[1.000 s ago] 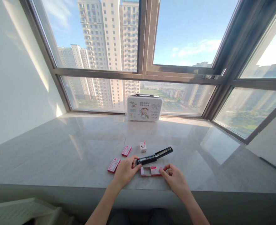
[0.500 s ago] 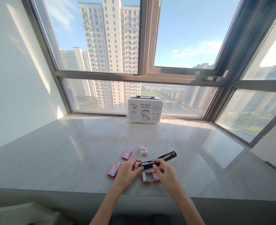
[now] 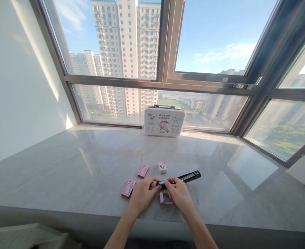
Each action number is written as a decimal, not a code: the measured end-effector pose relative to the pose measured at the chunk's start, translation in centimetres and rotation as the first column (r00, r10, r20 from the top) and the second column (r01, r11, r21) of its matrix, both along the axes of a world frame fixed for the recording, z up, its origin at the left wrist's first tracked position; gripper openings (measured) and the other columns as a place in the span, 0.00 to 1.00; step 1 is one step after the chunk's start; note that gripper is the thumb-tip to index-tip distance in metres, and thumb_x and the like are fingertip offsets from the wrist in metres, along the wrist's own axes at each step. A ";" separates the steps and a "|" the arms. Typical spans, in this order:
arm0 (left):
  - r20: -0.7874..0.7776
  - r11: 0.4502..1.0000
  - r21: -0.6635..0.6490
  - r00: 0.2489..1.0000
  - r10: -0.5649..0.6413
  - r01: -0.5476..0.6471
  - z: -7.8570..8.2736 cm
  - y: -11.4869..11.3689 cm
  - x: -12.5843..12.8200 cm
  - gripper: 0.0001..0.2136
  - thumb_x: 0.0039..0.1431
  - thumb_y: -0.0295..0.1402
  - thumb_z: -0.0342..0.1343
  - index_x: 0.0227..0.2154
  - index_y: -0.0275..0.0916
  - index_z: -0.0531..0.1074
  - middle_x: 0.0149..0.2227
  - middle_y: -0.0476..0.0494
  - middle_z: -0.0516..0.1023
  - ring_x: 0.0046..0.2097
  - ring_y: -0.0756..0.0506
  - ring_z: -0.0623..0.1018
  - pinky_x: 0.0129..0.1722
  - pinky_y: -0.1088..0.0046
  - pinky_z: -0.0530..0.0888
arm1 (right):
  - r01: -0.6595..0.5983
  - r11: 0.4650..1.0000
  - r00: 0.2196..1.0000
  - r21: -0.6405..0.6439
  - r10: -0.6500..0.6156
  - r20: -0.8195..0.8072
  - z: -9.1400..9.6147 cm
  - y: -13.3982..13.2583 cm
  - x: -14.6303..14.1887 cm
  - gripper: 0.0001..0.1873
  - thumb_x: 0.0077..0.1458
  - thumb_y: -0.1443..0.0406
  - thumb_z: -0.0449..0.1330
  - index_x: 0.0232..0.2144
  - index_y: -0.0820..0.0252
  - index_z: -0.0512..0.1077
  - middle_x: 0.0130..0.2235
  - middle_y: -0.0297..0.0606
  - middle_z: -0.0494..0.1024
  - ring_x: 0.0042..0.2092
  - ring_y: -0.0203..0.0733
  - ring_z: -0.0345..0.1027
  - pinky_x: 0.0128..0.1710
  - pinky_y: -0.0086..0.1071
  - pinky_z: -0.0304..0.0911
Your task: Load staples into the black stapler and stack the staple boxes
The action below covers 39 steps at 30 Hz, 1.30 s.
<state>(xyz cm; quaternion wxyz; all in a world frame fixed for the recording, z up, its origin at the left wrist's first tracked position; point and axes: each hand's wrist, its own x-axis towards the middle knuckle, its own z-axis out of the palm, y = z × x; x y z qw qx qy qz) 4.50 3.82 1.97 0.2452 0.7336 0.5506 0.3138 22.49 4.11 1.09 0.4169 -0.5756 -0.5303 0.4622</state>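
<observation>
A black stapler (image 3: 186, 177) lies opened out on the grey stone sill (image 3: 64, 173), its far arm stretching to the right. My left hand (image 3: 143, 193) pinches its near left end. My right hand (image 3: 177, 194) has its fingertips closed on the stapler's middle, just right of the left hand. A small red and white staple box (image 3: 163, 198) lies open under my right hand, partly hidden by it.
Two closed red staple boxes lie to the left, one near (image 3: 128, 188) and one farther back (image 3: 143, 171). A small white box (image 3: 162, 167) stands behind the stapler. A white picture-printed case (image 3: 164, 121) leans at the window.
My right hand has left the open staple box and moved up and left onto the stapler. The left hand has kept its hold. The view has shifted slightly.
</observation>
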 end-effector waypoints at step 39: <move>0.006 0.997 -0.076 1.000 0.029 -0.028 0.1 0.7 0.6 0.13 0.61 0.44 0.56 0.43 0.45 0.77 0.27 0.53 0.74 0.30 0.47 0.73 0.30 0.74 0.60 | 0.005 0.998 0.994 0.067 0.002 -0.112 0.4 -1.3 4.1 0.28 0.51 0.41 0.63 0.32 0.60 0.72 0.18 0.27 0.63 0.19 0.31 0.51 0.19 0.26 0.46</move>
